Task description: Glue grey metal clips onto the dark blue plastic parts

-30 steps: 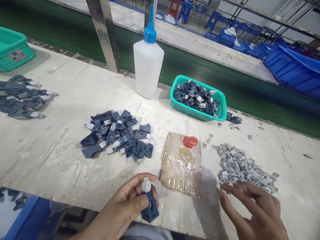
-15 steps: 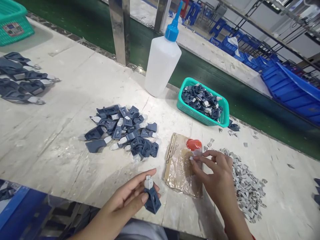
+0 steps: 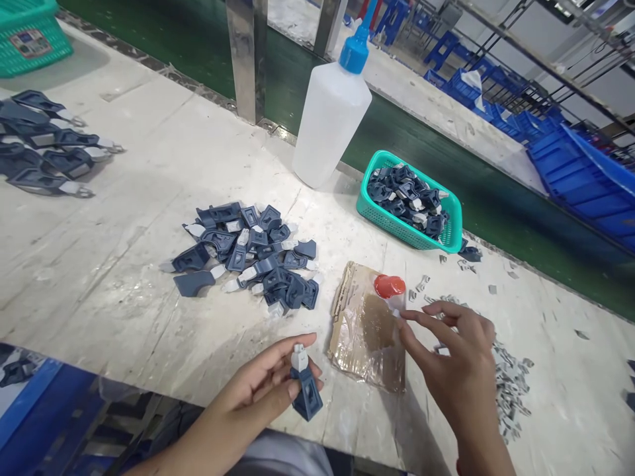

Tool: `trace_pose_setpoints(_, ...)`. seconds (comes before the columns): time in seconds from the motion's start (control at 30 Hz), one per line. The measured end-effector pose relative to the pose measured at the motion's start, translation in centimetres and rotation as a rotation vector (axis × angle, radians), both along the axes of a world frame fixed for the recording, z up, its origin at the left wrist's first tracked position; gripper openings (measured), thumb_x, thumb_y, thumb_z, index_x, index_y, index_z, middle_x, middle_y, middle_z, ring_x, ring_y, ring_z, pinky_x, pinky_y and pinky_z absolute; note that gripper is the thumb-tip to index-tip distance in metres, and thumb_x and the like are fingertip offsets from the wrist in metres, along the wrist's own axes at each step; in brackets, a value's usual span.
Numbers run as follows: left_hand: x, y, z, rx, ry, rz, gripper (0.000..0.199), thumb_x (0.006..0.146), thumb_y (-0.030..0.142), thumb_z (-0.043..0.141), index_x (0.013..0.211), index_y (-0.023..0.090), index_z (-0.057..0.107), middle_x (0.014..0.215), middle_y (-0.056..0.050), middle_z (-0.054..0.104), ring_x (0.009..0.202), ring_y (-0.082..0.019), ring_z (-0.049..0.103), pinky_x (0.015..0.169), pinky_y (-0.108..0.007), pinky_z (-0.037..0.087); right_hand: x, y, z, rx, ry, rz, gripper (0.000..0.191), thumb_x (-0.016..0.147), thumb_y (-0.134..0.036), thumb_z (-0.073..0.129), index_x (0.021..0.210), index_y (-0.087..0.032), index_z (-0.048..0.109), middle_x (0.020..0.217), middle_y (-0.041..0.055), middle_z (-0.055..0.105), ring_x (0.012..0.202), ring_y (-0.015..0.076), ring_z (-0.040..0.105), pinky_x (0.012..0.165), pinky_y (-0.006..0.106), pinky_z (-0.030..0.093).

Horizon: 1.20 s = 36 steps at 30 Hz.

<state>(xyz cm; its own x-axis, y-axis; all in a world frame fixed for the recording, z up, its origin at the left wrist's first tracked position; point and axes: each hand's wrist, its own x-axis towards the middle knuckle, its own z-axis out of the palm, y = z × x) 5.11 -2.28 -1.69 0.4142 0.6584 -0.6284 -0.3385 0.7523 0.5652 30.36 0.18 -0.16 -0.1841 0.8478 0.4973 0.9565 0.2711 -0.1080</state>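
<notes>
Near the table's front edge, my left hand [image 3: 258, 390] is closed around a dark blue plastic part with a light grey tip [image 3: 307, 398], tip pointing up. My right hand [image 3: 459, 360] pinches a small pale piece [image 3: 395, 313] between thumb and forefinger; its exact shape is too small to tell. That piece is over the right side of a film-wrapped cardboard pad [image 3: 347, 340], just below a glossy red blob or cap [image 3: 389, 286]. A wet brownish patch shows on the pad. Small grey clips [image 3: 513, 390] lie heaped beyond my right hand, partly hidden by it.
A heap of dark blue parts [image 3: 268, 264] lies left of the pad. Behind stand a green basket [image 3: 397, 228] of similar parts and a white squeeze bottle [image 3: 330, 122] with a blue nozzle. More parts [image 3: 64, 142] and another green basket [image 3: 30, 43] are far left.
My right hand has shifted right across the pad with the small pale piece, towards its right edge below the red blob. My left hand keeps its hold; the view has shifted slightly.
</notes>
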Motion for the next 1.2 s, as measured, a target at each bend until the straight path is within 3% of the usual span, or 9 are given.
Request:
trace_pose_setpoints(0.13,0.4,0.3,0.2,0.058,0.017,-0.02,0.022,0.074,0.04,0.072,0.094,0.031,0.071,0.088,0.003,0.071,0.092,-0.017,0.06,0.081,-0.022,0.04,-0.7,-0.9,0.7,0.083,0.036,-0.064,0.015,0.079,-0.02,0.067,0.093,-0.021,0.063,0.088,0.0035,0.053,0.078,0.0148,0.047,0.077,0.036,0.033)
trace_pose_setpoints(0.27,0.6,0.6,0.2,0.173,0.137,-0.061,0.01,0.081,0.031,0.065,0.088,0.026,0.07,0.082,0.003,0.066,0.074,-0.014,0.053,0.071,-0.021,0.04,-1.0,-1.0,-0.4,-0.014,0.061,-0.024,0.008,0.08,-0.023,0.065,0.088,-0.022,0.064,0.087,0.0031,0.053,0.076,0.0144,0.045,0.074,0.034,0.035)
trace_pose_setpoints(0.43,0.5,0.9,-0.1,0.211,0.129,-0.126,0.01,0.082,0.03,0.064,0.09,0.028,0.069,0.08,0.004,0.063,0.063,-0.012,0.044,0.064,-0.02,0.038,-1.0,-0.6,-1.1,0.002,0.057,-0.038,0.009,0.08,-0.022,0.066,0.089,-0.02,0.065,0.088,0.004,0.053,0.075,0.0139,0.041,0.073,0.034,0.034)
trace_pose_setpoints(0.7,0.6,0.8,0.2,0.193,0.154,-0.108,0.009,0.083,0.027,0.062,0.09,0.026,0.068,0.076,0.004,0.062,0.063,-0.012,0.044,0.066,-0.02,0.038,-0.9,0.2,-2.0,-0.047,0.028,-0.024,0.007,0.081,-0.026,0.063,0.084,-0.02,0.066,0.088,0.0054,0.053,0.078,0.0163,0.039,0.072,0.034,0.036)
trace_pose_setpoints(0.87,0.2,0.8,-0.3,0.208,0.115,-0.129,0.012,0.083,0.031,0.062,0.092,0.026,0.067,0.081,0.002,0.063,0.067,-0.014,0.048,0.068,-0.022,0.039,-0.9,-0.6,0.0,0.003,0.013,-0.02,0.007,0.08,-0.023,0.066,0.087,-0.02,0.065,0.087,0.0048,0.053,0.077,0.0151,0.043,0.075,0.035,0.034)
trace_pose_setpoints(1.0,0.3,0.7,-0.5,0.192,0.099,-0.136,0.013,0.084,0.032,0.061,0.094,0.028,0.066,0.088,0.003,0.065,0.071,-0.013,0.048,0.072,-0.022,0.038,-1.3,-1.7,1.3,0.107,0.035,-0.149,0.016,0.078,-0.019,0.068,0.093,-0.021,0.064,0.086,0.0043,0.054,0.075,0.0145,0.047,0.079,0.038,0.031)
trace_pose_setpoints(1.2,0.1,0.5,-1.0,0.242,0.153,-0.179,0.013,0.085,0.034,0.058,0.094,0.028,0.065,0.091,0.003,0.064,0.07,-0.013,0.044,0.069,-0.024,0.035,-1.5,-1.4,-0.6,0.026,0.021,-0.056,0.007,0.08,-0.024,0.065,0.086,-0.02,0.064,0.086,0.0039,0.053,0.07,0.0128,0.041,0.074,0.035,0.032)
